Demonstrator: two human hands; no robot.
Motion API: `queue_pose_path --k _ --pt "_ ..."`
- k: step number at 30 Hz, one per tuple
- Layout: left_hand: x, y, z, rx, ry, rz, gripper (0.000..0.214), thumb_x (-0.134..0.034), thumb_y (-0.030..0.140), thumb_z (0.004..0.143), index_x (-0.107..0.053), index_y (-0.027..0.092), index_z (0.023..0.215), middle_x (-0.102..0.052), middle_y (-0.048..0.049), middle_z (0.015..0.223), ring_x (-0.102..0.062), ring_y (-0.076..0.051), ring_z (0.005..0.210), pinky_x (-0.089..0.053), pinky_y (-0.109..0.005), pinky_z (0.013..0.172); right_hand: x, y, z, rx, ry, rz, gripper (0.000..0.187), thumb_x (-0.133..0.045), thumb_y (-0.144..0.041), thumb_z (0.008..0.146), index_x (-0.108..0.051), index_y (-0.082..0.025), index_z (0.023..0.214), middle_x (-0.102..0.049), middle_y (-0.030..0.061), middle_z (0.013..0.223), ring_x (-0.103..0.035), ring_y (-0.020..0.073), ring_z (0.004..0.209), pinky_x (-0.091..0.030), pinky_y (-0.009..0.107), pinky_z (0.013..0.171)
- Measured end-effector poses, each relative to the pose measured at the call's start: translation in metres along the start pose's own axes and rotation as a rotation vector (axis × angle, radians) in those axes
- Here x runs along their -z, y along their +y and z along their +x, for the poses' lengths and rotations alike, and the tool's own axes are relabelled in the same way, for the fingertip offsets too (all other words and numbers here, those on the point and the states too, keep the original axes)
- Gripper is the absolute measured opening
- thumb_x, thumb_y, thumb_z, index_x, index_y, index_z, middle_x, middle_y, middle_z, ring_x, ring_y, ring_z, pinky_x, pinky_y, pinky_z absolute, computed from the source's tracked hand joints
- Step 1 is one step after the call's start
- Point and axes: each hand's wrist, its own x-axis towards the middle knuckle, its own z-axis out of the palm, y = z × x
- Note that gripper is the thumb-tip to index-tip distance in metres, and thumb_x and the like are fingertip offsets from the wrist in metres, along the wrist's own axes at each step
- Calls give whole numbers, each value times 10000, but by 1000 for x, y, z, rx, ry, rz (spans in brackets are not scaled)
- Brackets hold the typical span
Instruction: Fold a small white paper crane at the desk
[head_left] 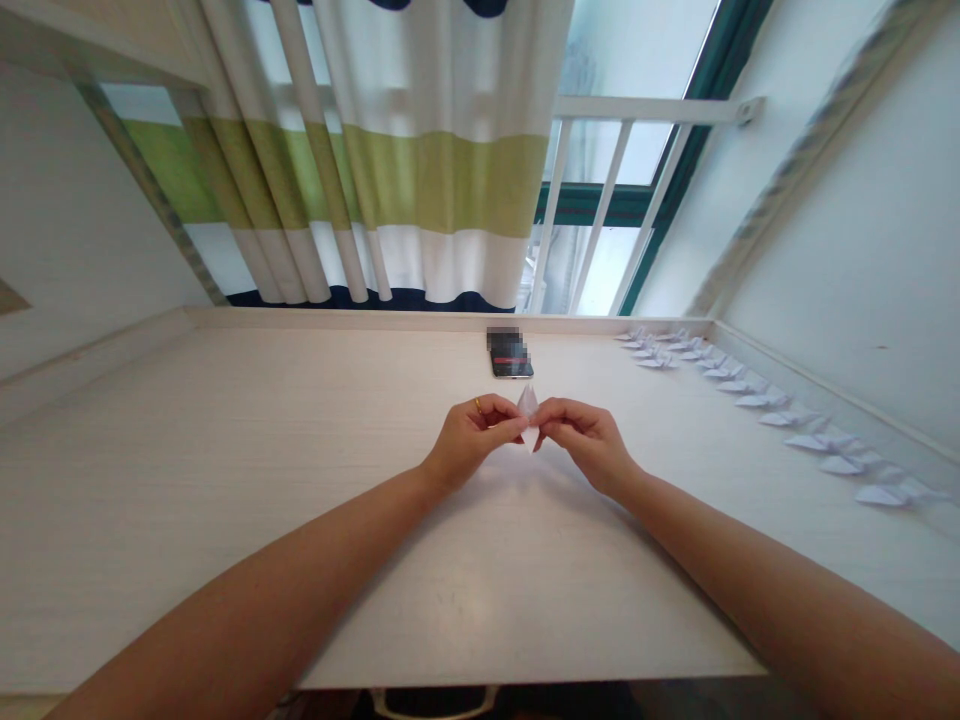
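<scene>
**Both hands pinch 1 paper fold [528, 402]**

Your left hand [472, 435] and right hand [581, 435] grip it between fingertips above the table [225, 480]: small, white, pointed. 1 phone [511, 358] lies beyond; roughly 12 folded papers [780, 418] line the right edge.

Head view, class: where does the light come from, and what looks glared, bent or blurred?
Head view: daylight from the window; soft sheen on the table; wide lens bends the walls; phone partly pixelated; folded paper fairly sharp.

Two hands [469, 437] [590, 437], one folded paper [529, 402], one phone [511, 358], roughly a dozen paper cranes [840, 465].
</scene>
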Motion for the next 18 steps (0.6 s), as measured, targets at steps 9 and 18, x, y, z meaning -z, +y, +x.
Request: queue_pose_path --k 9,18 --pt "-3 -1 1 -30 47 24 183 -697 200 593 -547 137 679 -581 24 615 -551 -78 577 -484 -228 584 -8 -1 1 -19 68 85 230 -677 -263 657 -481 -193 756 -540 -45 651 -564 102 571 -478 270 571" --pt "-3 -2 3 -5 80 -23 312 -707 165 565 -445 156 734 -560 44 628 -543 -61 565 -465 -200 557 -6 0 3 -121 30 28 236 -667 -348 656 -569 -162 763 -601 -6 648 -557 110 568 -468 288 607"
